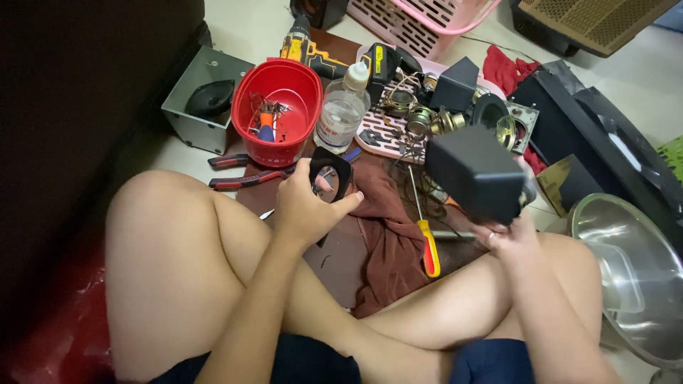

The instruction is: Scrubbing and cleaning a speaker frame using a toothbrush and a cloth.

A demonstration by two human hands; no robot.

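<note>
Pink slatted basket [427, 21] cut off by top edge. Clear plastic bowl [633, 277] runs off right edge, lower right. Right hand [509, 238] mostly hidden behind blurred black box [478, 173]. Red bucket [279, 107] contents too small to tell. Dark mass fills upper left, unreadable.

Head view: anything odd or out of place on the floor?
Yes: loose speaker drivers lie heaped on the pink perforated tray. The left hand holds a detached black speaker frame; the right hand tilts a black speaker box.
</note>
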